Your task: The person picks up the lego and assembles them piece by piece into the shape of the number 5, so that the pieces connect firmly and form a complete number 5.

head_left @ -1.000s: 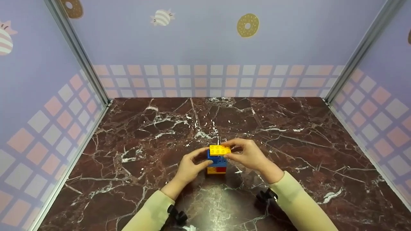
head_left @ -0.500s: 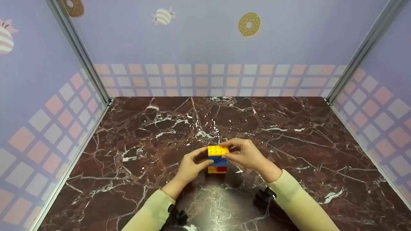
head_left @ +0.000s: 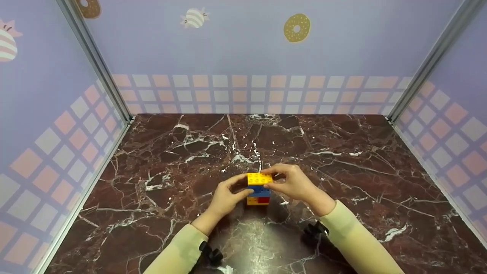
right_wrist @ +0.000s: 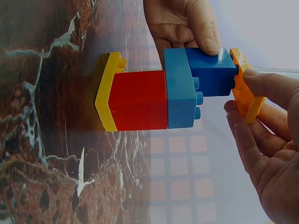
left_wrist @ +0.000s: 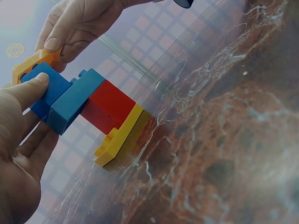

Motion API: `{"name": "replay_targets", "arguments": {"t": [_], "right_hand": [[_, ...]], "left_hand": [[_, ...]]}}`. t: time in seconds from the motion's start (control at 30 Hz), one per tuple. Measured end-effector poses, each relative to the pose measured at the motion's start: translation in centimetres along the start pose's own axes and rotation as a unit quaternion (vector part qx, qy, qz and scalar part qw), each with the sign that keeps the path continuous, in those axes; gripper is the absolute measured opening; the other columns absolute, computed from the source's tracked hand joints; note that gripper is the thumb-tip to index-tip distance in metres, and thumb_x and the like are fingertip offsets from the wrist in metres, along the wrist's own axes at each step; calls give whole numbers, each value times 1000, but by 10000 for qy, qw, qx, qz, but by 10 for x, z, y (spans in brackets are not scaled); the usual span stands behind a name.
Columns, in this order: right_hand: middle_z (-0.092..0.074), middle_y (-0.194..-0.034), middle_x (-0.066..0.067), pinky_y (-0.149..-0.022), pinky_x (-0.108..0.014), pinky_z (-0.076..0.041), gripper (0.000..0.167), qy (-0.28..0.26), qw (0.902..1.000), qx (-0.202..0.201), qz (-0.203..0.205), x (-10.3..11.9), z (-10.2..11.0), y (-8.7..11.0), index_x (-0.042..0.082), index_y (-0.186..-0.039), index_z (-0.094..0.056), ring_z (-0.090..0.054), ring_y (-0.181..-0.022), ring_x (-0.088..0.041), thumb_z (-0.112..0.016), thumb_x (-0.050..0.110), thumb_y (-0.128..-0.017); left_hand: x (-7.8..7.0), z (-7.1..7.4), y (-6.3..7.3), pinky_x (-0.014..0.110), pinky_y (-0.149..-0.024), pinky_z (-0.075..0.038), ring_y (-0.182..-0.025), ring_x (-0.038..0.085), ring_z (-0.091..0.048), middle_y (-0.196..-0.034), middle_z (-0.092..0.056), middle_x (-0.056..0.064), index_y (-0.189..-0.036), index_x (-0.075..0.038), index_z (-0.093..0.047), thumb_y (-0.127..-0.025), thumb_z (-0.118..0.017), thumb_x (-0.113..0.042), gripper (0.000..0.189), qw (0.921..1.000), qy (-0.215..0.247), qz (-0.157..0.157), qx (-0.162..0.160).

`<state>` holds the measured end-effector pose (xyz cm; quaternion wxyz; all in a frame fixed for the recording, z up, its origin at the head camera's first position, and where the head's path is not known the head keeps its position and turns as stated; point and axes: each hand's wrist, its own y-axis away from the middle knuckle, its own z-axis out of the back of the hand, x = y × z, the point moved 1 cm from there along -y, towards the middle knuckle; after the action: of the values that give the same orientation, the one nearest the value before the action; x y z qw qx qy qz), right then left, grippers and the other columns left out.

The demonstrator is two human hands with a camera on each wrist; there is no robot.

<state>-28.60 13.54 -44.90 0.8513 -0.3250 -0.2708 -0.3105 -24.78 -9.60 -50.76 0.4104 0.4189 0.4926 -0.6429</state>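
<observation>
A small stack of toy building bricks stands on the tabletop. At its foot lies a flat yellow brick [right_wrist: 106,95], then a red brick [right_wrist: 139,100], a light blue brick [right_wrist: 180,88] and a dark blue brick [right_wrist: 212,70] set towards one side. My left hand [head_left: 225,197] holds the dark blue brick between thumb and fingers. On top, my right hand [head_left: 295,184] pinches another flat yellow brick [head_left: 260,178] by its right end. This brick meets the dark blue brick's studs and overhangs to the right; whether it is fully seated I cannot tell.
The dark red marbled tabletop [head_left: 182,160] reaches back to a lilac patterned wall [head_left: 243,49]. Side panels with metal corner posts stand left and right. Each sleeve carries a black wrist mount [head_left: 211,254].
The top yellow brick has shifted slightly left over the dark blue brick, covering studs that showed at its left edge. Both hands keep their holds and have hardly moved.
</observation>
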Motion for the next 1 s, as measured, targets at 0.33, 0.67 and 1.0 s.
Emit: {"name": "replay_targets", "arguments": {"t": [0.33, 0.67, 1.0], "right_hand": [[-77, -114, -14, -90, -35, -63, 34, 459, 9986, 161, 221, 3, 4, -2, 2, -117, -75, -73, -103, -29, -83, 10, -85], [-77, -114, -13, -93, -40, -62, 34, 597, 9975, 336, 197, 8, 8, -5, 2, -118, -74, -73, -104, -28, -82, 10, -85], [-77, -111, -11, -90, -39, -62, 33, 667, 9966, 459, 123, 9, 8, -6, 3, -118, -75, -73, -100, -26, -82, 12, -87]], "left_hand": [[3, 0, -1, 29, -95, -61, -113, 37, -70, -128, -69, 25, -135, 4, -63, -89, -79, -6, 50, 9999, 50, -89, 21], [3, -2, 0, 37, -101, -60, -117, 18, -68, -135, -67, 20, -138, -3, -63, -88, -79, -5, 53, 9973, 194, -712, -53], [1, -1, 0, 40, -98, -61, -113, 14, -69, -128, -70, 22, -136, 1, -64, -87, -79, -3, 51, 9975, 268, -656, -78]]}}
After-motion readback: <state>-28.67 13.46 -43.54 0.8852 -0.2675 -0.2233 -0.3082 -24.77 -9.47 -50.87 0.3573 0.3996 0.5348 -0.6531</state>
